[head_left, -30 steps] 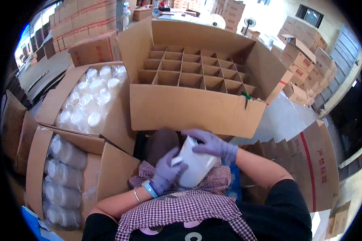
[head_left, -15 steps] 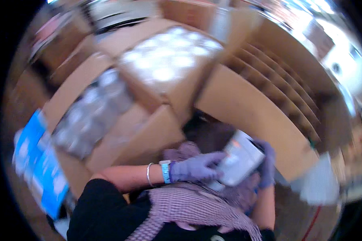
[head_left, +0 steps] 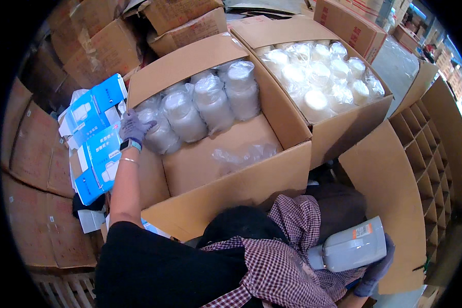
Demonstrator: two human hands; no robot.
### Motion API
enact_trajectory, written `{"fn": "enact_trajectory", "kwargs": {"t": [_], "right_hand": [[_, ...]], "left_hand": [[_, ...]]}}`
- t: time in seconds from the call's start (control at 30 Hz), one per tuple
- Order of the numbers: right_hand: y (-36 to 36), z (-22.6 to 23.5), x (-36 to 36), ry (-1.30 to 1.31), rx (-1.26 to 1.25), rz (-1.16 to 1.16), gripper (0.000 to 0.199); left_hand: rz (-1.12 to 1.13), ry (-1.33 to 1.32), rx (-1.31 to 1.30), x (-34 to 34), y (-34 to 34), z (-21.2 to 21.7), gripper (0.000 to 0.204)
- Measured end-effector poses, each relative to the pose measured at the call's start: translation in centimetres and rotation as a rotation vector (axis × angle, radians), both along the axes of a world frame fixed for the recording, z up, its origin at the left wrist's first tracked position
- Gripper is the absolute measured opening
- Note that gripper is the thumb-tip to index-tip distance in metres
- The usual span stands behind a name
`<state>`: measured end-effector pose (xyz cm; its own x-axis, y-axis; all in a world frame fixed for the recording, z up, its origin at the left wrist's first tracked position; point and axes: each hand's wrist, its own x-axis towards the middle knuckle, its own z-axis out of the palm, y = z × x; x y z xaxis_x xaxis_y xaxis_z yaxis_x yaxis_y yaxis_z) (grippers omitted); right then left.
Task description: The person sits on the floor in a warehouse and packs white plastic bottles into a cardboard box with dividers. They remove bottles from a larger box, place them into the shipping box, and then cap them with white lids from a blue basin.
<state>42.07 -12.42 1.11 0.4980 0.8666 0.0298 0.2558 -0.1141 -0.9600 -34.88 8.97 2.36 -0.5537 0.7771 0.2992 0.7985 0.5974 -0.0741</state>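
Note:
My left hand [head_left: 133, 127], in a grey-purple glove, is at the left edge of the open carton [head_left: 226, 192], beside flattened blue-and-white printed boxes [head_left: 103, 149]. Its thumb is spread from the fingers and I see nothing gripped. Inside that carton stand several bottles [head_left: 183, 117] in clear plastic wrap. At the lower right my gloved right hand [head_left: 381, 266] holds a greyish see-through bottle [head_left: 346, 249] by its wide end. An orange label [head_left: 362, 231] is on its side. The bottle lies tilted over my checked apron, its narrow end pointing left; some right fingers are hidden behind it.
Behind, a second open carton [head_left: 344, 136] is full of plastic-wrapped, white-topped bottles [head_left: 319, 74]. To the right stands a large carton with cardboard dividers [head_left: 415, 127]. Brown boxes [head_left: 33, 138] are stacked along the left. Loose clear plastic [head_left: 246, 154] lies in the near carton.
My left hand has left the bottle and reached out left to the blue boxes. The right hand keeps the bottle, now lower and farther right. The view has swung left.

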Motion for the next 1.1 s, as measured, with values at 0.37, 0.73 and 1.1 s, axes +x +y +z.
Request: {"fn": "enact_trajectory", "kwargs": {"t": [0.37, 0.73, 1.1], "right_hand": [[-1.3, 4.4, -2.6, -0.162, 0.072, -0.057, 0.043], [8.2, 13.4, -12.4, -0.882, 0.655, 0.048, 0.067], [14.7, 12.1, -2.3, 0.552, 0.829, 0.160, 0.027]], "left_hand": [[-1.084, -1.098, 0.217, 9.8, 2.5, 21.6, 0.034], [-2.008, -2.845, -0.130, 46.1, 9.9, 24.5, 0.041], [-1.938, -1.600, 0.075, 60.2, 1.3, 23.5, 0.069]]}}
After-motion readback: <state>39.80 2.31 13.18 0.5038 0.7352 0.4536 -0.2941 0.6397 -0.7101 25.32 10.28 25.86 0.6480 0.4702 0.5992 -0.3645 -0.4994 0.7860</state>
